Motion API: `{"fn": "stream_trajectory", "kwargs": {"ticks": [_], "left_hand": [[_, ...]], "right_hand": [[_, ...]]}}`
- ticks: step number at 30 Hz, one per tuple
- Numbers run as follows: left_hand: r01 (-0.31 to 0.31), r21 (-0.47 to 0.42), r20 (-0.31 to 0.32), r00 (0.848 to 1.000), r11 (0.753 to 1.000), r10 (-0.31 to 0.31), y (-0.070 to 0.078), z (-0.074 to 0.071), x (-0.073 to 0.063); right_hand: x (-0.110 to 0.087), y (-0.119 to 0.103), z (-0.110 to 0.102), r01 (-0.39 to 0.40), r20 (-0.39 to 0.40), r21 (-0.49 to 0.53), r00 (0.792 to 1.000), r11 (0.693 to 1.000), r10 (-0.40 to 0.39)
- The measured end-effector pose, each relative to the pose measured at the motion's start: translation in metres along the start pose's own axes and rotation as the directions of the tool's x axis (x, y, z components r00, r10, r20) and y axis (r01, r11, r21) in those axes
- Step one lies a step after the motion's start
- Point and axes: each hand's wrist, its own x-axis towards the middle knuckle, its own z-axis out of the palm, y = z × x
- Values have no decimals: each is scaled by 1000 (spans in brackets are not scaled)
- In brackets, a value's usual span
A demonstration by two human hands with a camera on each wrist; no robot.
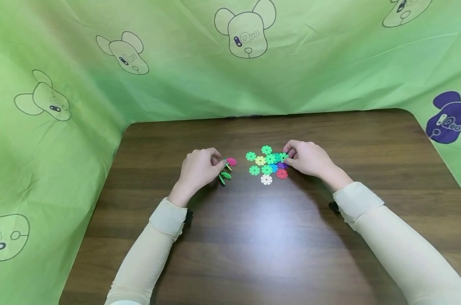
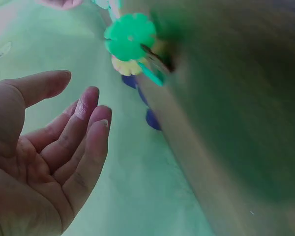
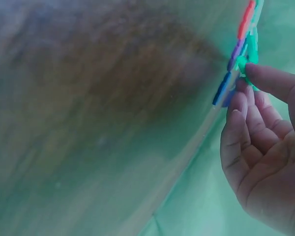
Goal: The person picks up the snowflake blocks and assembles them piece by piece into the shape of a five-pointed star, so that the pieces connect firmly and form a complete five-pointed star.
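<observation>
Notched plastic snowflake discs lie in a flat cluster mid-table in the head view, with green discs [image 1: 270,159], a yellow disc [image 1: 260,160], a white disc [image 1: 266,179] and a red disc [image 1: 281,173] among them. At the cluster's right end my right hand [image 1: 306,157] pinches a green disc [image 3: 242,64] between thumb and fingertips. My left hand [image 1: 201,168] hovers beside a smaller group on the left, made up of a pink disc [image 1: 231,162] and tilted green discs [image 1: 226,175]. In the left wrist view, thumb and fingers are apart with nothing between them.
The brown wooden table [image 1: 276,237] carries both groups of discs. Green cloth [image 1: 184,84] with mouse-head drawings hangs around its back and sides. Both sleeves [image 1: 167,220] are pale, with small dark devices [image 1: 334,207] under the wrists.
</observation>
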Motion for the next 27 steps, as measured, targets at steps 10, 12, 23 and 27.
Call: {"fn": "stream_trajectory", "kwargs": {"ticks": [10,12,23,27], "left_hand": [[-153,51,61,987,987,150,34,15,17],[-182,79,87,981,980,175,41,21,21],[-332,232,252,928,914,274,86,62,58],[-331,268,285,924,905,254,93,69,68]], "right_hand": [[-15,2,-9,-20,-65,74,998,997,25],[-18,1,-10,-20,-78,78,997,997,26],[-38,-1,-14,-22,-142,110,989,994,38],[-43,-3,-13,-3,-164,120,986,993,23]]}}
